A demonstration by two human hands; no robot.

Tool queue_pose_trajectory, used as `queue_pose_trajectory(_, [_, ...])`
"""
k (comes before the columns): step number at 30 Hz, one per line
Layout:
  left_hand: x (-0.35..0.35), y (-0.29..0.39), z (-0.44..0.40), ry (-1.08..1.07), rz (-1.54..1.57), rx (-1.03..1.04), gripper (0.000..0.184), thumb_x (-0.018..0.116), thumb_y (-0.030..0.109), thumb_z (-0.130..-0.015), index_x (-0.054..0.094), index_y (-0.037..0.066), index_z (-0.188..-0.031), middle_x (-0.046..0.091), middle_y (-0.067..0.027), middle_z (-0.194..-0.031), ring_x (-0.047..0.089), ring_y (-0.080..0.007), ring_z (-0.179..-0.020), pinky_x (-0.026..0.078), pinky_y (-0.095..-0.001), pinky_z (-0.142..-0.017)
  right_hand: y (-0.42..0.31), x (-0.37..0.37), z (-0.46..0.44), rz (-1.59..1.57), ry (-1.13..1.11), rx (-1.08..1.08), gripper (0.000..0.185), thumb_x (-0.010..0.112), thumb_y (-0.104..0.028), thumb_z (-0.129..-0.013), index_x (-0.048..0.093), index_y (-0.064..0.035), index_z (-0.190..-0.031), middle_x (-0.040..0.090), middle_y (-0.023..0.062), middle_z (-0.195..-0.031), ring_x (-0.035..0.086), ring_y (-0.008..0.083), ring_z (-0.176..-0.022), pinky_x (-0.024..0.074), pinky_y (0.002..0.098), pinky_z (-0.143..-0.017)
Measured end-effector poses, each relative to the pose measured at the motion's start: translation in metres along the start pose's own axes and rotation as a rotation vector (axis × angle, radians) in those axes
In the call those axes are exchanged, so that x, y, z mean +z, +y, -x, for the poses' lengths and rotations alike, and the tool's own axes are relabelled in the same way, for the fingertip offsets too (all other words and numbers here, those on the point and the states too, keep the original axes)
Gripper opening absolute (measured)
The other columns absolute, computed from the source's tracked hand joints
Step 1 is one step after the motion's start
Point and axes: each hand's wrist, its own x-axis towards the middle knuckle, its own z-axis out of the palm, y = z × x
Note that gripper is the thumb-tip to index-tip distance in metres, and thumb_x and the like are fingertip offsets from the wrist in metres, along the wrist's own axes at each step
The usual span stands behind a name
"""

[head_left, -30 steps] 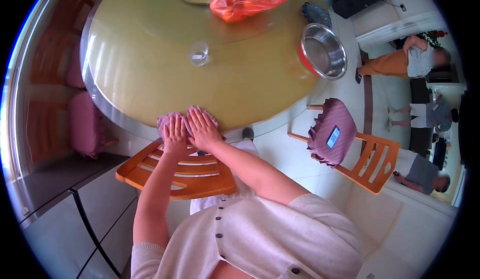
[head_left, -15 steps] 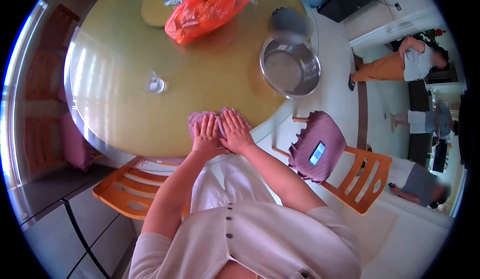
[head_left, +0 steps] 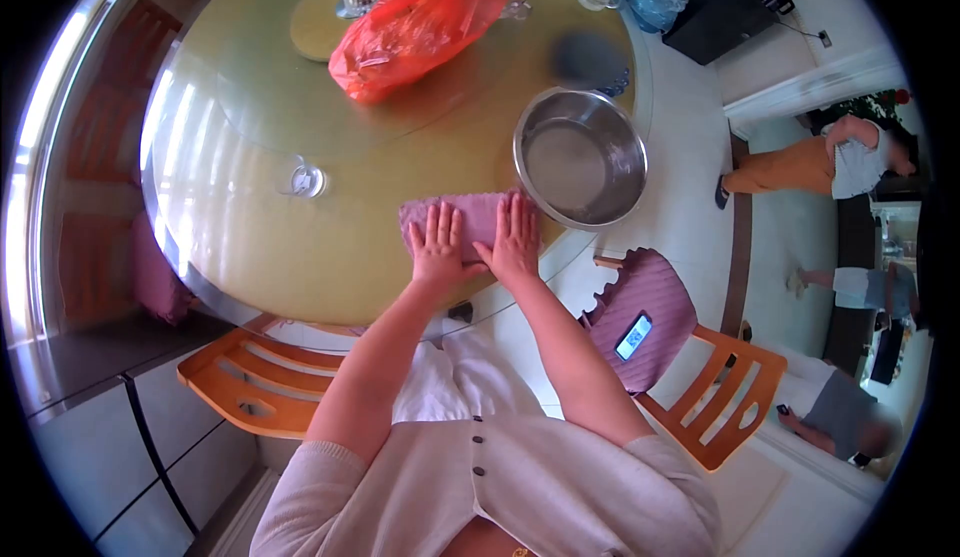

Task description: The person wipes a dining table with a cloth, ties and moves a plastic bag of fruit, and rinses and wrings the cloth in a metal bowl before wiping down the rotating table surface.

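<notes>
A mauve cloth (head_left: 470,215) with wavy edges lies folded into a flat rectangle near the front edge of the round table (head_left: 240,247). My left hand (head_left: 438,249) rests palm down on the cloth's left part, its fingers stretched out. On the right part, my right hand (head_left: 512,243) also lies flat, fingers straight and thumb pointing toward the left hand. Just beyond the right hand stands a stainless steel basin (head_left: 580,215), close to the cloth's right end. Both palms hide some of the cloth.
A red plastic bag (head_left: 420,29) and a small clear glass (head_left: 307,179) are on the table. To the right, a chair's mauve cushion (head_left: 665,302) carries a lit phone (head_left: 634,337). An orange wooden chair (head_left: 255,382) stands at left. Several people are at far right.
Both hands and the cloth have moved forward and to the right, nearer the basin. The cloth, bunched before, now lies flatter, and my hands are farther apart.
</notes>
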Motion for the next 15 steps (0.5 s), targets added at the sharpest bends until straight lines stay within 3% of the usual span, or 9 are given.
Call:
queue_pose_trajectory(1, [0.006, 0.002, 0.010, 0.006, -0.003, -0.012, 0.112, 0.061, 0.070, -0.068, 0.023, 0.000, -0.147, 0.015, -0.0176, -0.156, 0.008, -0.0347, -0.145, 0.007, -0.0619, -0.111, -0.001, -0.004, 0.007, 0.039, 0.037, -0.049, 0.088, 0.066, -0.045, -0.079, 0.024, -0.0074, -0.148, 0.018, 0.0218, -0.153, 0.017, 0.0384, -0.142, 0.0126, 0.0513, -0.115])
queue_pose_trajectory(2, [0.012, 0.005, 0.024, 0.008, -0.011, -0.019, 0.112, 0.061, 0.070, -0.068, 0.022, 0.000, -0.147, 0.015, -0.0176, -0.156, 0.008, -0.0347, -0.145, 0.007, -0.0624, -0.111, -0.003, -0.008, 0.017, 0.027, -0.062, -0.072, 0.082, 0.065, -0.042, -0.081, 0.027, -0.0133, -0.148, 0.019, 0.0219, -0.152, 0.018, 0.0410, -0.141, 0.0131, 0.0547, -0.114])
queue_pose_trajectory(5, [0.014, 0.010, 0.067, -0.029, 0.016, -0.067, 0.104, 0.060, 0.065, -0.074, 0.022, 0.001, -0.148, 0.016, -0.0176, -0.156, 0.010, -0.0349, -0.145, 0.007, -0.0634, -0.110, -0.006, -0.007, 0.055, 0.127, -0.150, -0.228, 0.078, 0.064, -0.041, -0.082, 0.028, -0.0166, -0.147, 0.019, 0.0206, -0.153, 0.017, 0.0409, -0.141, 0.0130, 0.0558, -0.113])
queue_pose_trajectory(7, [0.021, 0.004, 0.083, 0.006, -0.006, -0.028, 0.094, 0.058, 0.058, -0.078, 0.027, 0.003, -0.147, 0.018, -0.0148, -0.156, 0.013, -0.0330, -0.144, 0.007, -0.0637, -0.110, -0.017, -0.009, 0.064, 0.069, -0.169, -0.198, 0.078, 0.064, -0.042, -0.083, 0.029, -0.0170, -0.147, 0.019, 0.0195, -0.153, 0.016, 0.0405, -0.141, 0.0129, 0.0562, -0.113])
queue_pose_trajectory(8, [0.026, 0.002, 0.083, 0.034, 0.053, -0.045, 0.087, 0.057, 0.052, -0.081, 0.026, 0.005, -0.147, 0.018, -0.0142, -0.156, 0.014, -0.0324, -0.144, 0.007, -0.0635, -0.110, -0.021, -0.008, 0.066, 0.014, -0.191, -0.139, 0.077, 0.063, -0.042, -0.083, 0.029, -0.0175, -0.147, 0.019, 0.0185, -0.153, 0.016, 0.0401, -0.142, 0.0128, 0.0567, -0.113])
queue_pose_trajectory(15, [0.001, -0.040, 0.010, 0.091, 0.002, -0.138, 0.082, 0.053, 0.049, -0.086, 0.021, 0.007, -0.149, 0.017, -0.0121, -0.156, 0.013, -0.0309, -0.145, 0.008, -0.0626, -0.111, -0.037, 0.005, -0.032, 0.038, -0.138, -0.177, 0.076, 0.060, -0.047, -0.084, 0.029, -0.0201, -0.148, 0.019, 0.0153, -0.154, 0.015, 0.0378, -0.142, 0.0124, 0.0558, -0.113])
